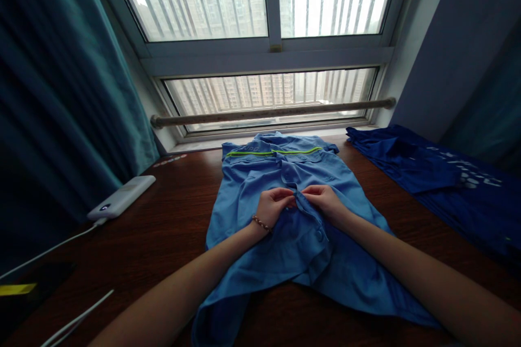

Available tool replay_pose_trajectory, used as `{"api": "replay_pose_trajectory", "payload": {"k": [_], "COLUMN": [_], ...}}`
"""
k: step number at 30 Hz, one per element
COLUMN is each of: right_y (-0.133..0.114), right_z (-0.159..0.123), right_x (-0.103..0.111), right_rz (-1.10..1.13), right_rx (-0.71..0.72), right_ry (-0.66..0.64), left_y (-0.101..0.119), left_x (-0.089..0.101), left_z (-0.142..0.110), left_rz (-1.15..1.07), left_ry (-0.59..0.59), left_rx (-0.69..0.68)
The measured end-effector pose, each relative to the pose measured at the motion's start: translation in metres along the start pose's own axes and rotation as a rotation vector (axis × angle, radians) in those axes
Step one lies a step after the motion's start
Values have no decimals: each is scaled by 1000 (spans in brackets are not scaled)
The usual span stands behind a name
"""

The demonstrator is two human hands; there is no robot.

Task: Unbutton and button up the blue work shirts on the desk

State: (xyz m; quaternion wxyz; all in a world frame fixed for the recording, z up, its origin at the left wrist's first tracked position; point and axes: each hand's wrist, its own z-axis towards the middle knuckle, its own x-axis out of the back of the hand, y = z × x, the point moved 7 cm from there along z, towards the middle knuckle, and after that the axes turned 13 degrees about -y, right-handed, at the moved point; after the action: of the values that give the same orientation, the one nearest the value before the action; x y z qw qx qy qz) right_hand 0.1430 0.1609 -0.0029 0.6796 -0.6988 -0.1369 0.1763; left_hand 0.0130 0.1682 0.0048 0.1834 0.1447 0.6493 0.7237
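Note:
A light blue shirt (260,184) with a yellow-green stripe across its chest lies flat on the dark wooden table (171,222). My left hand (273,205), with a beaded bracelet on the wrist, pinches the shirt's front placket at the middle. My right hand (325,200) pinches the same strip of cloth from the other side. The fingertips of both hands almost touch over the placket. What lies between the fingertips is hidden by the folds.
A white power bank (122,196) with a cable lies at the table's left. A pile of dark blue clothes (431,173) lies at the right. A window with bars and a rail (268,111) stands behind. Teal curtains (61,92) hang at the left.

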Motion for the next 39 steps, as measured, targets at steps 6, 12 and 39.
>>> {"api": "replay_pose_trajectory", "payload": {"k": [6,12,39], "right_y": [-10,-13,-35], "right_z": [-3,-6,-15], "right_x": [-1,0,-21], "right_rz": [-72,-99,-882], "right_rx": [78,100,261], "right_ry": [57,113,132], "left_y": [4,6,-16], "left_x": [1,2,0], "left_z": [-1,-1,-2], "left_rz": [19,1,-221], "left_ry": [13,33,58], "left_rx": [-13,-21,144]}}
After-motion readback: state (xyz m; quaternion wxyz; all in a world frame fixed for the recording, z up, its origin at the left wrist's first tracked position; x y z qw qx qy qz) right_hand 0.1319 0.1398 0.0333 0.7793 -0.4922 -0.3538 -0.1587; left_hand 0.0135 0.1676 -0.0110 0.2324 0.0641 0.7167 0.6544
